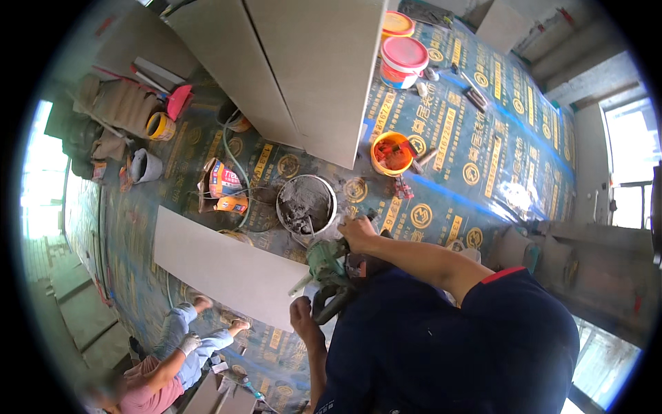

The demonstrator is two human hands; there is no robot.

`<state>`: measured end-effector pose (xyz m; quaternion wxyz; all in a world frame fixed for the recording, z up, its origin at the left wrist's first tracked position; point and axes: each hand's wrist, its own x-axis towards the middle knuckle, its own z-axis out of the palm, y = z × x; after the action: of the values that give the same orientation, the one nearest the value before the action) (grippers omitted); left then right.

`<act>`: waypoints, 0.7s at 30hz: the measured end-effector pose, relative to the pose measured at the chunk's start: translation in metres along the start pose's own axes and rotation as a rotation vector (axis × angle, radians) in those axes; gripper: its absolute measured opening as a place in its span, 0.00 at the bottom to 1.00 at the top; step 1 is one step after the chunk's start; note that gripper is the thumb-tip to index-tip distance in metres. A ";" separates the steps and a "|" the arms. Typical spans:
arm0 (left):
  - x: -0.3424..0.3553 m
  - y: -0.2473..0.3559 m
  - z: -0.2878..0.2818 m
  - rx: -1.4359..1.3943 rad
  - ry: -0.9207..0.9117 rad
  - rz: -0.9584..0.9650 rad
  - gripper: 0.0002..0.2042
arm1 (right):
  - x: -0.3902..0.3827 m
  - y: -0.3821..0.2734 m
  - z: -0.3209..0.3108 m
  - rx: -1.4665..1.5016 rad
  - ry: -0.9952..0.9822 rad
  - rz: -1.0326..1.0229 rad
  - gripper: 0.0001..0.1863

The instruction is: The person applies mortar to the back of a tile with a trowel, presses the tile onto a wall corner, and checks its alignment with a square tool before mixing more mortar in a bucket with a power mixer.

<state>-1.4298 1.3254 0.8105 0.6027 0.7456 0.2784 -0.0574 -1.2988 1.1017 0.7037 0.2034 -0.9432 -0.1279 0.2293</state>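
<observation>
A green and black power mixer (327, 262) sits just in front of my body, its shaft reaching into a round bucket (334, 207) of grey mortar (305, 200). My right hand (357, 234) is closed at the mixer's far right side, on what looks like a dark handle. My left hand (301, 316) is curled closed beside the black loop handle; what lies inside its fingers is hidden. A long pale board (221, 262) lies on the floor left of the mixer, partly covered by it.
Tall panels (310, 69) stand beyond the bucket. An orange bucket (392, 153) with tools and a red-lidded pail (404, 61) are to the right. A hose (229, 148) and torn bag (224, 181) lie left. A co-worker (155, 379) sits at lower left.
</observation>
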 end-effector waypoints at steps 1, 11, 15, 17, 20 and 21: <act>0.000 0.001 -0.002 -0.029 0.026 0.054 0.17 | 0.003 -0.004 0.000 0.001 0.021 0.000 0.17; 0.046 0.069 0.011 0.718 0.275 0.671 0.09 | 0.046 -0.041 -0.023 -0.038 0.051 -0.032 0.15; 0.074 0.084 0.009 0.785 0.259 0.776 0.12 | 0.069 -0.041 -0.036 -0.020 0.041 -0.047 0.15; 0.082 0.098 0.019 0.814 0.289 0.862 0.16 | 0.079 -0.038 -0.039 -0.029 0.074 -0.059 0.16; 0.091 0.105 0.024 0.831 0.284 0.699 0.18 | 0.090 -0.033 -0.041 -0.046 0.058 -0.063 0.16; 0.097 0.107 0.027 0.809 0.288 0.713 0.21 | 0.090 -0.029 -0.040 -0.048 0.049 -0.066 0.16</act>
<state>-1.2900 1.3206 0.8554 0.2063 0.9659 0.0441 0.1503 -1.2058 1.1442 0.7150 0.1911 -0.9485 -0.1593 0.1962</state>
